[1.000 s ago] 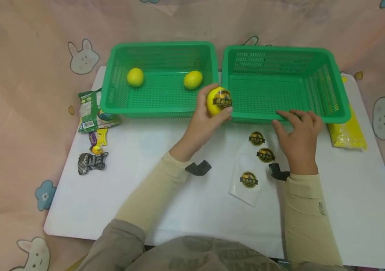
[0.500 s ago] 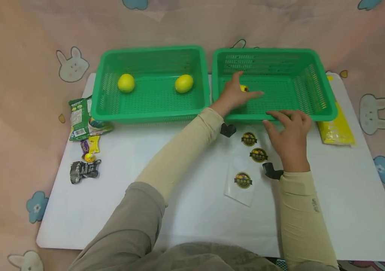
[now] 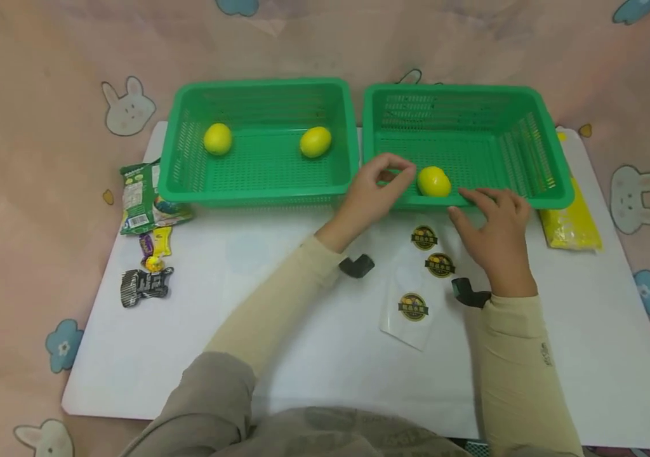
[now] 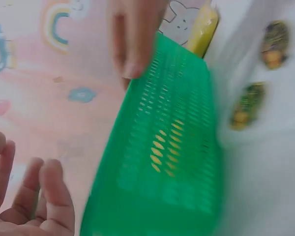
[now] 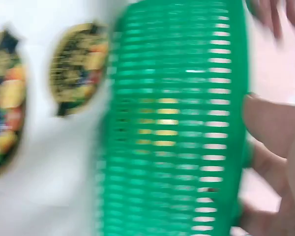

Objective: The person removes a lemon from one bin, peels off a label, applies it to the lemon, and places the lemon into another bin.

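Observation:
My left hand [image 3: 372, 193] is over the near left corner of the right green basket [image 3: 462, 202]. Its fingers are loosely bent and hold nothing; in the left wrist view a gap shows between the fingers [image 4: 54, 189]. Just right of it, a lemon [image 3: 434, 182] lies inside the basket by the near wall, no sticker visible on its upper side. Yellow also shows through the slots in both wrist views. My right hand [image 3: 499, 235] rests at the basket's near rim, fingers over the edge and thumb outside.
Two lemons [image 3: 218, 139] lie apart in the left green basket [image 3: 256, 195]. Round fruit-label stickers [image 3: 440, 264] and a clear sticker sheet [image 3: 405, 333] lie on the white table [image 3: 302, 355]. Snack packets [image 3: 142, 197] and candies are at left, a yellow packet [image 3: 573, 225] at right.
My left hand carried the stickered lemon from between the baskets into the right basket, released it and drew back left. The lemon now lies nearer the front wall. My right hand stayed at the rim.

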A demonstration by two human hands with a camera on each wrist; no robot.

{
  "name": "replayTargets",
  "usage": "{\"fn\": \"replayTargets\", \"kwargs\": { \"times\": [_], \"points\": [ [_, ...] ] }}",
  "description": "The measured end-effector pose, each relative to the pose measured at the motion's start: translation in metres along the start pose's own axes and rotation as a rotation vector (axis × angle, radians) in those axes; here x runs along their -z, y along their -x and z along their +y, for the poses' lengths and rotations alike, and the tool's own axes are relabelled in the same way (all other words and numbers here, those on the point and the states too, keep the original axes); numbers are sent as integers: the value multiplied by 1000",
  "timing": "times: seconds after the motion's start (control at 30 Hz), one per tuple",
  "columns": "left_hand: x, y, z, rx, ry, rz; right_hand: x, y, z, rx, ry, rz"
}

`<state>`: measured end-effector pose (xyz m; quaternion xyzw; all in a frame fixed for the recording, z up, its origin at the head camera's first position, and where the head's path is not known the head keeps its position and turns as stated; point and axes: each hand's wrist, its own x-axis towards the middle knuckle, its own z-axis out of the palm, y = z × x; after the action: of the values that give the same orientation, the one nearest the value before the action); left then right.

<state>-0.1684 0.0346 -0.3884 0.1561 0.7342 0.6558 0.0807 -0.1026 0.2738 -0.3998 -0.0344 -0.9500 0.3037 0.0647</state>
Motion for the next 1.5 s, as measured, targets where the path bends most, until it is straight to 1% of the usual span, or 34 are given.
{"fn": "replayTargets", "kwargs": {
  "times": [0.07, 0.13, 0.2, 0.27, 0.33, 0.4, 0.47, 0.5, 0.53, 0.63, 0.7, 0.73, 0.8, 0.83, 0.87, 0.9, 0.93, 0.97, 1.0, 1.07, 1.13, 1.17, 1.2, 1.23, 1.27, 1.33, 1.4, 1.43, 1.5],
  "points": [
    [15, 35, -8, -18, 31, 68, 5, -3, -7, -6, -14, -9],
    [29, 67, -17, -6, 48, 130, 7, -8, -22, -2, -51, 0],
    [42, 92, -28, 22, 58, 187, 4, -14, -44, 27, -97, 4],
    [53, 111, -38, 47, 70, 238, -9, -19, -70, 80, -134, -22],
    [63, 122, -46, 59, 73, 281, -29, -23, -98, 160, -124, -72],
    [71, 129, -52, 58, 75, 311, -53, -26, -123, 244, -101, -124],
    [77, 132, -55, 49, 70, 329, -75, -26, -141, 300, -53, -160],
    [80, 132, -55, 41, 68, 333, -85, -25, -148, 318, -29, -165],
    [82, 131, -54, 34, 67, 332, -92, -25, -152, 317, -15, -165],
    [92, 122, -45, -5, 66, 326, -103, -25, -156, 290, 15, -135],
    [105, 110, -32, -27, 67, 342, -104, -27, -156, 278, 23, -113],
    [112, 102, -23, -30, 66, 356, -103, -28, -157, 281, 28, -109],
    [130, 80, -3, -29, 59, 377, -102, -31, -158, 293, 42, -111],
    [140, 66, 7, -17, 52, 376, -102, -32, -159, 302, 50, -115],
    [148, 50, 15, 7, 34, 365, -103, -33, -159, 308, 56, -120],
    [156, 33, 21, 43, 0, 340, -104, -33, -160, 311, 61, -127],
    [162, 15, 25, 91, -53, 296, -105, -33, -161, 313, 66, -134],
    [168, -3, 26, 145, -113, 235, -107, -33, -162, 310, 68, -143],
    [172, -20, 24, 204, -191, 160, -109, -33, -163, 308, 73, -150],
    [180, -49, 15, 314, -376, -4, -114, -32, -166, 312, 79, -165],
    [187, -70, 1, 417, -538, -160, -119, -32, -171, 319, 85, -186],
    [189, -76, -6, 453, -602, -218, -122, -32, -174, 326, 89, -194],
    [193, -81, -13, 483, -657, -262, -125, -32, -176, 335, 92, -201],
    [196, -85, -20, 512, -697, -288, -127, -32, -179, 343, 91, -206],
    [199, -86, -27, 531, -722, -298, -129, -32, -182, 351, 89, -213],
    [204, -85, -36, 557, -727, -284, -132, -32, -186, 369, 85, -218],
    [210, -82, -41, 556, -712, -258, -134, -32, -189, 384, 77, -220],
    [210, -80, -41, 546, -700, -247, -134, -32, -190, 386, 72, -220],
    [210, -72, -31, 513, -643, -209, -134, -32, -190, 385, 63, -221]
  ]
}}
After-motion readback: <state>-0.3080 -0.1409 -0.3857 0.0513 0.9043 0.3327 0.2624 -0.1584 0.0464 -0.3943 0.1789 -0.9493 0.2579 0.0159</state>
